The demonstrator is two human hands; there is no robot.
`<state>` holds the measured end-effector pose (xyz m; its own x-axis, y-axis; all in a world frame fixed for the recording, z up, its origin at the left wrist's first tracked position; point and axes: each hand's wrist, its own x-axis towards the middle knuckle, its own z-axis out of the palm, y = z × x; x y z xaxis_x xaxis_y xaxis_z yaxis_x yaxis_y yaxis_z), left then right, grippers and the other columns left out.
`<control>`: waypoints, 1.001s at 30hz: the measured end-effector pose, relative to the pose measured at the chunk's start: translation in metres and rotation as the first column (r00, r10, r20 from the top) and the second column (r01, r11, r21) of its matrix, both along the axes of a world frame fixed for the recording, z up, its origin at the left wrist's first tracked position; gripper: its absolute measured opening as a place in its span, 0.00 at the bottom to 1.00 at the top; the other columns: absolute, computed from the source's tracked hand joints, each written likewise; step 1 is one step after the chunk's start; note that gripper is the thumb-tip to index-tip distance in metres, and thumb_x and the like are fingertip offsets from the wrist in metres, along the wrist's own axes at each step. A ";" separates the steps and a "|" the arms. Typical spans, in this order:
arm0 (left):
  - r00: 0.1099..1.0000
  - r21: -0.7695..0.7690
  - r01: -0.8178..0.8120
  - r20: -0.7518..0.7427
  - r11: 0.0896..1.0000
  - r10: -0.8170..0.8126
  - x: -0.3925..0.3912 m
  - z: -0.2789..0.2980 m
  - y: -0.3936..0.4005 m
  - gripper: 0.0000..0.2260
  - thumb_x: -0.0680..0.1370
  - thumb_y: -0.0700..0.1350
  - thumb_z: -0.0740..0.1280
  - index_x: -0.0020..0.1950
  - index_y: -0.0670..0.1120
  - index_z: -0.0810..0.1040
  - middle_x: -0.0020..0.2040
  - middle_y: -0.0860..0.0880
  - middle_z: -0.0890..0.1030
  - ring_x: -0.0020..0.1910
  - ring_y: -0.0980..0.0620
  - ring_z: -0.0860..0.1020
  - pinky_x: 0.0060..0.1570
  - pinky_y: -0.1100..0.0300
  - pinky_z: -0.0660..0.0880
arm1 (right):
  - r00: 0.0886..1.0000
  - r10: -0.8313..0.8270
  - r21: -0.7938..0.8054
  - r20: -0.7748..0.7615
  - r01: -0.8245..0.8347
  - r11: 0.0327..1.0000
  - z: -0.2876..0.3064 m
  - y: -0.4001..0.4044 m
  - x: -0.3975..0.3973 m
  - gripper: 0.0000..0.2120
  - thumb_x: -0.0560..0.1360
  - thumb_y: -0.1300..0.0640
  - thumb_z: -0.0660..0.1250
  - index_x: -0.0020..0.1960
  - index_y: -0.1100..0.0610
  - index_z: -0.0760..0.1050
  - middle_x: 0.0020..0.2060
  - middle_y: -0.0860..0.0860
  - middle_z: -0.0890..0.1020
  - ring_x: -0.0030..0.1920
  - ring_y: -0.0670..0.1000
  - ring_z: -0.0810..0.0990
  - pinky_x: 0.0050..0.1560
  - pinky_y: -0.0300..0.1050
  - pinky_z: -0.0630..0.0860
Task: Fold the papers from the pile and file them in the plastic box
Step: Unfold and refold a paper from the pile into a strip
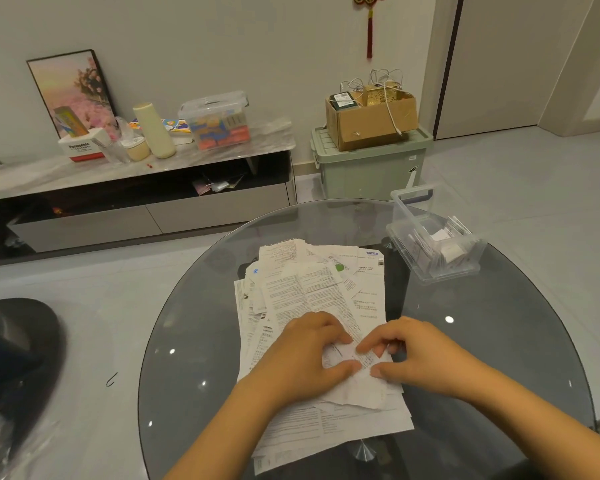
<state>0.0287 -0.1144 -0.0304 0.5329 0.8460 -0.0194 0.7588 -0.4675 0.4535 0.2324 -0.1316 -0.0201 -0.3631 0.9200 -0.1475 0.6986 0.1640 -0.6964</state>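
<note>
Head view showed both hands, the left hand (305, 355) and right hand (409, 355), pinching one small slip (347, 358) at 6 o'clock on the glass worktop (187, 341), atop the pile (312, 289); I judged a fold was in progress. Next would come creasing it flat, then carrying it to the plastic box (433, 244) at 2 o'clock, already holding folded papers. Print on the papers was unreadable; a far carton (80, 148) at 10 o'clock read "Panasonic".
</note>
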 end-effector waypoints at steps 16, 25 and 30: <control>0.989 -0.098 -0.065 0.129 0.993 0.077 0.003 0.007 0.004 0.12 0.78 0.55 0.63 0.53 0.50 0.80 0.50 0.57 0.79 0.50 0.59 0.74 0.52 0.59 0.73 | 0.954 -0.138 0.106 -0.266 0.171 0.980 -0.010 0.009 -0.012 0.04 0.73 0.54 0.70 0.43 0.44 0.80 0.41 0.46 0.80 0.42 0.44 0.76 0.43 0.35 0.73; 0.968 -0.112 -0.171 0.168 0.979 0.188 0.006 0.005 0.011 0.16 0.75 0.47 0.69 0.62 0.54 0.72 0.53 0.59 0.73 0.52 0.61 0.71 0.55 0.66 0.69 | 0.966 -0.228 0.159 -0.126 0.246 0.956 -0.027 0.017 -0.026 0.12 0.70 0.49 0.72 0.51 0.43 0.75 0.38 0.42 0.77 0.45 0.40 0.69 0.44 0.30 0.66; 0.977 -0.092 -0.174 0.111 0.980 0.184 0.006 0.000 0.013 0.23 0.75 0.47 0.69 0.69 0.53 0.67 0.61 0.56 0.68 0.61 0.58 0.66 0.63 0.64 0.63 | 0.971 -0.235 0.191 -0.035 0.237 0.953 -0.030 0.016 -0.032 0.17 0.71 0.49 0.71 0.58 0.45 0.73 0.40 0.40 0.73 0.47 0.42 0.67 0.53 0.37 0.67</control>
<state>0.0349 -0.1011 -0.0300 0.3756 0.9260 -0.0377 0.7655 -0.2870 0.5759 0.2002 -0.1152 -0.0505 -0.1331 0.9902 0.0433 0.7256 0.1271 -0.6763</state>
